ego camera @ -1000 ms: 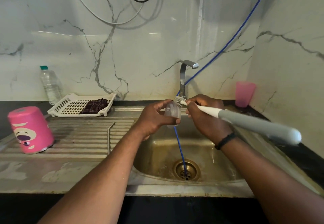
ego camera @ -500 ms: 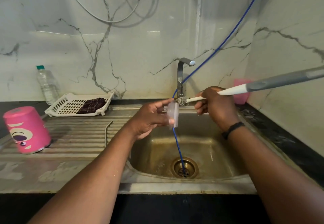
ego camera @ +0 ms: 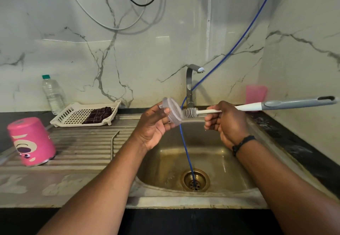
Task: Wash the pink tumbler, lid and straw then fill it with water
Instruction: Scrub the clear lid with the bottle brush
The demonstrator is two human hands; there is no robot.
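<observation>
Brush (ego camera: 191,112) handle: far end cut off by the right picture edge. Right hand (ego camera: 225,122) hides part of the stem. Pink cup (ego camera: 256,95) at the counter's back right corner: blurred, lower part behind the handle. Pink tumbler (ego camera: 31,142) at the drainboard's left edge: motion-blurred, print unclear. Lid (ego camera: 172,111): near face partly covered by left hand (ego camera: 153,127). Straw: cannot tell.

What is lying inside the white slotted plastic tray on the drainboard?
A folded dark checked cloth lies in the white slotted plastic tray, toward its right end. The slotted floor shows left of it; anything beneath the cloth is hidden.
</observation>
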